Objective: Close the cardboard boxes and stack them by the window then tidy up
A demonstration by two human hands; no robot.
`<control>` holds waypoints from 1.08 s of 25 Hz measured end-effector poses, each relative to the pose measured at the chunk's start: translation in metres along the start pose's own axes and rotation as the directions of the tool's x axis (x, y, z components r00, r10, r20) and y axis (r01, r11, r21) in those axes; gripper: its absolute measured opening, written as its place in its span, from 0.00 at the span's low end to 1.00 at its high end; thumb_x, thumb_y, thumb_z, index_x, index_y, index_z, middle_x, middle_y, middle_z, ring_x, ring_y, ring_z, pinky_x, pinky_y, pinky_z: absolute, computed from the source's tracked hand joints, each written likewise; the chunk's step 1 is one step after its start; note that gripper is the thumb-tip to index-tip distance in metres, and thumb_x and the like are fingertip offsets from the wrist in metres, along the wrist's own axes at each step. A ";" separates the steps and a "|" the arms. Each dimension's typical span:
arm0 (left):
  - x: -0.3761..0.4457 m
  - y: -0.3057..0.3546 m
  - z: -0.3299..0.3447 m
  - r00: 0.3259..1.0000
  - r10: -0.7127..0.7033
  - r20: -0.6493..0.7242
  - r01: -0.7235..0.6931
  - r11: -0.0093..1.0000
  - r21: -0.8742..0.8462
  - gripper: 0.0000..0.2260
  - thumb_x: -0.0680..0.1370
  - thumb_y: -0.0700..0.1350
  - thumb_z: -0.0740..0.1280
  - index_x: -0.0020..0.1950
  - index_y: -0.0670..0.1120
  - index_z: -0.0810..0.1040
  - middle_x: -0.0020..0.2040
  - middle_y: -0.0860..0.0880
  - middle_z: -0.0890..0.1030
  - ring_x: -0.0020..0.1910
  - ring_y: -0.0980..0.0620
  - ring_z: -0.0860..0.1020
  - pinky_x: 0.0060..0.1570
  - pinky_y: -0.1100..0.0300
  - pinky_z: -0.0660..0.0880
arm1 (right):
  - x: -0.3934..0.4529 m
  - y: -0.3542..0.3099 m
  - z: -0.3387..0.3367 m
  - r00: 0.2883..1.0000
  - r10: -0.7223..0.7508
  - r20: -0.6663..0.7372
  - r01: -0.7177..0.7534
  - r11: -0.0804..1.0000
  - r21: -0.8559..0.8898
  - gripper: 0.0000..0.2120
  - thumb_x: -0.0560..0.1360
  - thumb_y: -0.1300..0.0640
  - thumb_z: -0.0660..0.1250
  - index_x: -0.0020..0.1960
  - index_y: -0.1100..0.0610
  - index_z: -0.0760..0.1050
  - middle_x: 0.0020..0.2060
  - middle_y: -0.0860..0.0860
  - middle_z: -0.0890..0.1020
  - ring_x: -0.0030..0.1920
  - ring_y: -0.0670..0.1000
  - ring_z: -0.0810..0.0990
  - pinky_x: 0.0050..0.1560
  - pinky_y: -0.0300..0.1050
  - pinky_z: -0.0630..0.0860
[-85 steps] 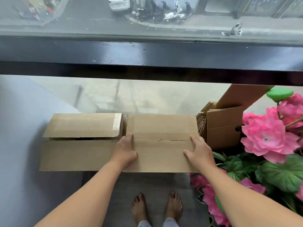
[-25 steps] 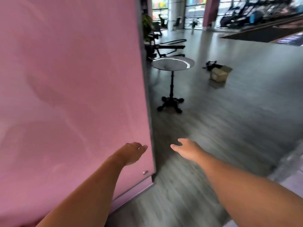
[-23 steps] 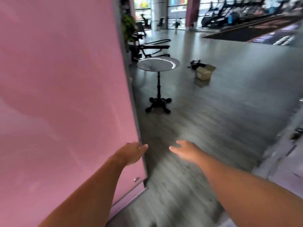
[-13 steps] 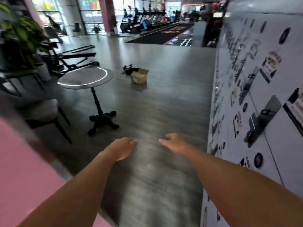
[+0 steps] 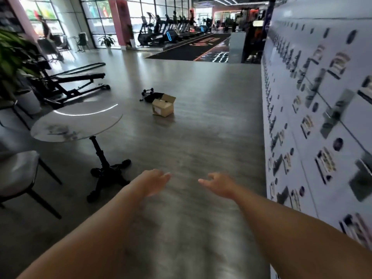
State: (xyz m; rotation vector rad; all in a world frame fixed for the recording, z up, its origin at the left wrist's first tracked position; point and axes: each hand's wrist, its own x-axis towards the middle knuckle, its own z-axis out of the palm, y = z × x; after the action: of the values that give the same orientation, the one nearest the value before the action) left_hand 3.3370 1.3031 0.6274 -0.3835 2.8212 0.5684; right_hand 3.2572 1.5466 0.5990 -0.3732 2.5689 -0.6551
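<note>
Open cardboard box (image 5: 162,107) sitting way out on the floor (image 5: 191,137), dead ahead and a touch left of both hands.

Its flaps are standing up, long side running roughly left to right, dumbbells (image 5: 148,91) and dark gear just behind it. The left hand (image 5: 152,183) is lining up slightly closer to it than the right hand (image 5: 218,184). Both arms are reaching forward, palms down, fingers loose and holding nothing. Round table (image 5: 76,122) is sitting off to the left.

1 cardboard box (image 5: 162,106) w/ flaps open, 1 round table (image 5: 76,123), 1 chair (image 5: 18,174), 1 bench (image 5: 74,81), 2 hands: left hand (image 5: 150,183), right hand (image 5: 218,184). treadmills too blurred to count.
</note>
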 end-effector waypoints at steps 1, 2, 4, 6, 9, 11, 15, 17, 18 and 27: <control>0.024 0.000 -0.015 1.000 -0.019 -0.018 0.019 1.000 -0.005 0.21 0.85 0.54 0.53 0.62 0.41 0.77 0.59 0.39 0.80 0.60 0.38 0.77 0.59 0.50 0.73 | 0.031 -0.008 -0.015 1.000 -0.011 -0.007 0.011 1.000 0.003 0.41 0.75 0.30 0.63 0.77 0.56 0.66 0.75 0.55 0.70 0.74 0.56 0.70 0.70 0.45 0.66; 0.048 -0.001 -0.028 0.999 -0.026 -0.020 0.026 1.000 -0.008 0.21 0.85 0.54 0.53 0.63 0.41 0.77 0.59 0.39 0.79 0.60 0.38 0.77 0.59 0.50 0.73 | 0.062 -0.016 -0.029 1.000 -0.027 -0.013 0.027 1.000 0.004 0.41 0.75 0.30 0.63 0.77 0.56 0.66 0.75 0.55 0.69 0.74 0.56 0.69 0.70 0.45 0.66; 0.093 -0.006 -0.048 0.999 -0.037 -0.013 0.036 0.998 -0.052 0.18 0.86 0.50 0.54 0.65 0.41 0.76 0.62 0.38 0.78 0.63 0.37 0.75 0.61 0.49 0.72 | 0.111 -0.032 -0.049 0.998 -0.064 -0.024 0.064 0.998 0.005 0.40 0.76 0.31 0.62 0.77 0.57 0.66 0.75 0.55 0.69 0.74 0.56 0.69 0.70 0.45 0.65; 0.150 -0.016 -0.074 0.999 -0.040 -0.006 0.040 0.999 -0.015 0.19 0.85 0.52 0.53 0.64 0.41 0.76 0.62 0.38 0.78 0.62 0.38 0.76 0.60 0.50 0.72 | 0.173 -0.048 -0.065 0.996 -0.085 -0.027 0.085 0.996 -0.003 0.39 0.77 0.32 0.62 0.77 0.57 0.66 0.75 0.55 0.69 0.74 0.56 0.68 0.70 0.45 0.65; 0.251 -0.041 -0.112 1.000 -0.017 -0.003 0.017 1.000 0.015 0.24 0.83 0.60 0.54 0.65 0.43 0.77 0.63 0.41 0.78 0.62 0.41 0.76 0.62 0.51 0.72 | 0.264 -0.072 -0.087 0.997 -0.071 -0.018 0.071 0.997 -0.012 0.39 0.77 0.32 0.61 0.77 0.58 0.66 0.76 0.55 0.68 0.75 0.56 0.67 0.72 0.46 0.64; 0.319 -0.053 -0.134 0.999 0.028 0.022 -0.028 1.000 0.002 0.25 0.83 0.60 0.54 0.63 0.44 0.79 0.62 0.41 0.79 0.61 0.41 0.76 0.62 0.50 0.72 | 0.321 -0.085 -0.107 0.999 -0.041 -0.032 0.040 0.999 -0.017 0.39 0.77 0.31 0.61 0.78 0.58 0.66 0.76 0.55 0.68 0.75 0.55 0.67 0.72 0.46 0.64; 0.436 -0.059 -0.175 0.998 0.044 0.033 -0.043 0.999 -0.024 0.25 0.82 0.61 0.54 0.63 0.45 0.79 0.64 0.42 0.79 0.64 0.42 0.76 0.64 0.51 0.71 | 0.416 -0.106 -0.147 0.997 -0.001 -0.071 0.000 1.000 -0.014 0.40 0.76 0.30 0.61 0.77 0.57 0.66 0.76 0.55 0.68 0.75 0.56 0.67 0.70 0.46 0.64; 0.499 -0.057 -0.196 0.997 0.061 0.053 -0.059 0.998 -0.030 0.25 0.82 0.61 0.54 0.68 0.46 0.77 0.68 0.42 0.77 0.68 0.42 0.73 0.67 0.50 0.69 | 0.472 -0.111 -0.168 0.996 0.018 -0.088 -0.019 1.000 -0.005 0.41 0.75 0.29 0.60 0.77 0.56 0.66 0.76 0.55 0.68 0.75 0.56 0.67 0.71 0.47 0.64; 0.530 -0.055 -0.204 0.996 0.069 0.058 -0.068 0.997 -0.026 0.25 0.82 0.61 0.54 0.69 0.46 0.76 0.69 0.43 0.76 0.69 0.42 0.72 0.68 0.49 0.68 | 0.500 -0.112 -0.178 0.996 0.028 -0.090 -0.028 1.000 0.002 0.42 0.75 0.28 0.60 0.78 0.56 0.66 0.76 0.55 0.68 0.75 0.56 0.67 0.71 0.48 0.64; 0.802 -0.028 -0.262 0.998 -0.052 0.044 0.053 0.998 -0.028 0.26 0.81 0.62 0.55 0.66 0.45 0.77 0.66 0.43 0.78 0.65 0.42 0.75 0.64 0.50 0.70 | 0.785 -0.106 -0.295 1.000 -0.025 -0.016 0.024 0.999 -0.026 0.41 0.76 0.29 0.60 0.78 0.56 0.64 0.77 0.54 0.68 0.75 0.55 0.67 0.72 0.47 0.64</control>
State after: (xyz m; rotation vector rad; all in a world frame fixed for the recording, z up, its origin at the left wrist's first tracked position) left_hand 2.5468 1.0060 0.6282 -0.4441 2.7559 0.6002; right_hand 2.4537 1.2838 0.5964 -0.4104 2.5942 -0.6364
